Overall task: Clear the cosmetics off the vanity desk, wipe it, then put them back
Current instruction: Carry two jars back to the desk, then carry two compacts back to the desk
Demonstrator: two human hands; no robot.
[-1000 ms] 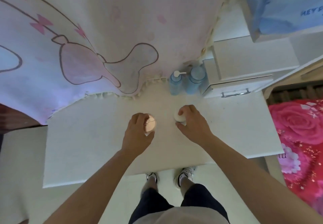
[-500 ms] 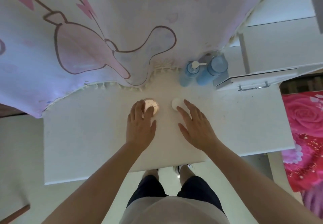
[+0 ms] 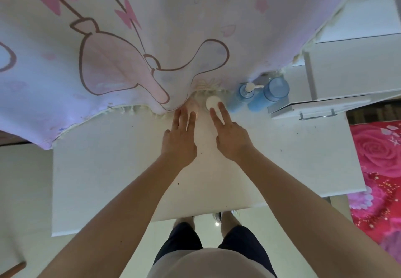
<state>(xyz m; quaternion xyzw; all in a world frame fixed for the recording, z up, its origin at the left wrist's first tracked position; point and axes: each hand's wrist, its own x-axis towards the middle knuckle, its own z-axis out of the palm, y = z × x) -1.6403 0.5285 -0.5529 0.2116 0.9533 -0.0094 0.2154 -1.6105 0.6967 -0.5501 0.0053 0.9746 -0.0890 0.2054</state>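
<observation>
On the white vanity desk, two small round jars stand at the back edge under the hanging cloth. A pink-lidded jar is partly hidden by the cloth and my fingers. A white-lidded jar sits just right of it. My left hand lies flat with straight fingers, its tips touching the pink jar. My right hand has two straight fingers against the white jar. A blue pump bottle and a blue capped bottle stand to the right.
A pink-and-white printed cloth hangs over the desk's back half. A white drawer unit with a metal handle sits at the back right. A red floral bedspread lies beyond the desk's right edge.
Both hands let go of the jars, straightened their fingers and slid the jars back toward the cloth, next to the blue bottles. The view moved closer to the desk.
</observation>
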